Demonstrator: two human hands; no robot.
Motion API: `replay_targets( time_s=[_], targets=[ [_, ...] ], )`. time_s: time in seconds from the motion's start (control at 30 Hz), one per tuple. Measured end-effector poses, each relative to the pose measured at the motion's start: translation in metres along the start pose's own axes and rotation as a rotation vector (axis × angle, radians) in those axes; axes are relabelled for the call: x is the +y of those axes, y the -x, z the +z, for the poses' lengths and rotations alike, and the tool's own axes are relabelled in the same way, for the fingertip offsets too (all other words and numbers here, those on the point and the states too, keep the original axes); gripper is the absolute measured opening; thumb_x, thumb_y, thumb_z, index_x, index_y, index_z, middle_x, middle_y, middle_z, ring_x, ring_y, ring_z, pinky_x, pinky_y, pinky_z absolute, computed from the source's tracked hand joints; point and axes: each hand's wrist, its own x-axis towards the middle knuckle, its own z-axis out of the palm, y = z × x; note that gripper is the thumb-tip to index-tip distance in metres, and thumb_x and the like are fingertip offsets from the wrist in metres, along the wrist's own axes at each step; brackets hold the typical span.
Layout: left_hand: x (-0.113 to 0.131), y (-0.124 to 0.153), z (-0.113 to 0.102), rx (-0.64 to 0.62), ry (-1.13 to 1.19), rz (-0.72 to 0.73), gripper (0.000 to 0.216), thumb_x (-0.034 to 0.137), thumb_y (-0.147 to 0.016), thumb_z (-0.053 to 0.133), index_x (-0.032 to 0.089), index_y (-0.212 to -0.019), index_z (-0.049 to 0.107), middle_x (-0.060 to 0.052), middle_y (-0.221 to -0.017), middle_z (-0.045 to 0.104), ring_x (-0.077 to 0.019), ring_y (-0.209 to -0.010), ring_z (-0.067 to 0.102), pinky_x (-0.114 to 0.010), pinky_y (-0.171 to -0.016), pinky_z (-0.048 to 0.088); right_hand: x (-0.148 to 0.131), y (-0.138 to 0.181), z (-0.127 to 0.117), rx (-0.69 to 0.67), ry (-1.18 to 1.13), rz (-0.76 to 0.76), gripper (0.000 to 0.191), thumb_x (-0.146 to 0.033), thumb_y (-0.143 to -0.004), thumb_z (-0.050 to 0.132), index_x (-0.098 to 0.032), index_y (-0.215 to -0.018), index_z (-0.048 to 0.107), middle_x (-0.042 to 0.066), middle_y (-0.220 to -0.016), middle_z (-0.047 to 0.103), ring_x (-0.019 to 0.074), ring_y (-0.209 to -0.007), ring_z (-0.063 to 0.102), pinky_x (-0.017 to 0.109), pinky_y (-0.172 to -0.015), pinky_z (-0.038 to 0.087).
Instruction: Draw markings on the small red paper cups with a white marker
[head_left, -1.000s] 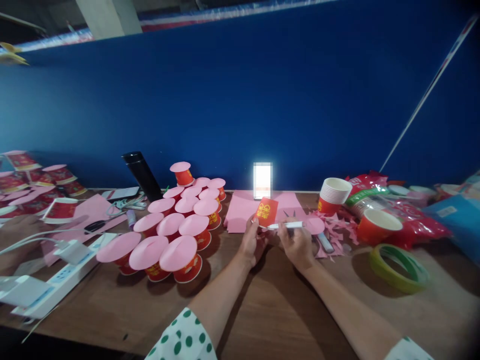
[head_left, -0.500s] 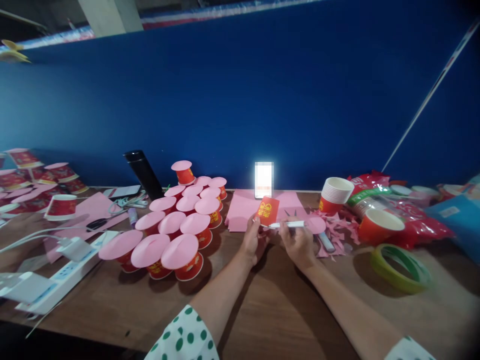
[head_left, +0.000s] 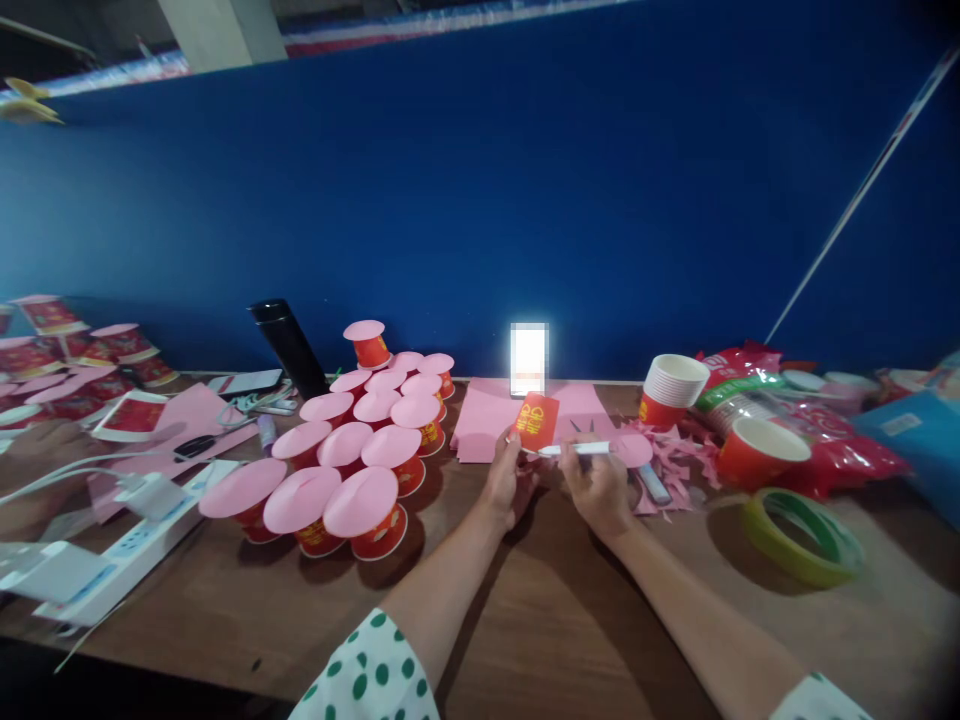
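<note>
My left hand [head_left: 511,486] is closed around a red paper cup [head_left: 538,422] with gold lettering, which it holds tilted above the table. My right hand [head_left: 596,488] pinches a white pen-shaped tube [head_left: 581,449]; its tip points left at the cup's lower edge, and I cannot tell whether they touch. Just right of that hand lies a pink paper disc [head_left: 634,450]. Behind both hands, pink paper sheets [head_left: 480,420] lie stacked, with dark pointed blades [head_left: 582,427] showing on them. To the left, several upturned red cups [head_left: 379,532] carry pink discs on top.
A lit phone [head_left: 529,358] stands against the blue partition. Stacked cups [head_left: 672,390], pink scraps [head_left: 679,468], a single cup [head_left: 763,452] and green tape [head_left: 802,538] are at right. At left are a power strip [head_left: 127,555], a black bottle [head_left: 289,348] and another person's hand [head_left: 34,470].
My hands, the cup and the white tube stay almost where they were. At far left, the red cup near the other person's hand has tipped so that a different side shows.
</note>
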Motion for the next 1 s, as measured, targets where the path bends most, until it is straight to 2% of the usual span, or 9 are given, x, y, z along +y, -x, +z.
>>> replay_targets(
  time_s=[0.3, 0.43, 1.0],
  targets=[
    [0.0009, 0.001, 0.0011, -0.006, -0.011, -0.001, 0.034, 0.038, -0.078, 0.063, 0.025, -0.109, 0.055, 0.0, -0.084, 0.065, -0.0126, -0.074, 0.063, -0.027, -0.073, 0.05, -0.0004, -0.0014, -0.0003, -0.004, 0.004, 0.005, 0.018, -0.027, -0.092, 0.045, -0.02, -0.077, 0.054, 0.005, -0.068, 0.064, 0.0175, -0.061, 0.06, 0.029, -0.062, 0.048],
    [0.0017, 0.0021, 0.0023, -0.006, -0.029, 0.001, 0.037, 0.039, -0.078, 0.064, 0.026, -0.111, 0.055, -0.002, -0.091, 0.066, -0.0129, -0.075, 0.063, -0.026, -0.072, 0.05, 0.0005, -0.0008, -0.0003, 0.001, 0.007, 0.006, 0.017, -0.027, -0.092, 0.045, -0.02, -0.079, 0.054, 0.005, -0.067, 0.064, 0.0176, -0.06, 0.06, 0.029, -0.061, 0.048],
    [-0.0005, -0.0001, 0.0002, -0.026, 0.0, 0.008, 0.029, 0.037, -0.08, 0.062, 0.024, -0.105, 0.056, -0.001, -0.09, 0.065, -0.0105, -0.07, 0.061, -0.025, -0.071, 0.05, 0.0002, -0.0014, -0.0031, 0.021, 0.034, 0.04, 0.02, -0.03, -0.092, 0.045, -0.019, -0.082, 0.058, 0.003, -0.059, 0.062, 0.0179, -0.058, 0.06, 0.029, -0.061, 0.048]
  ],
)
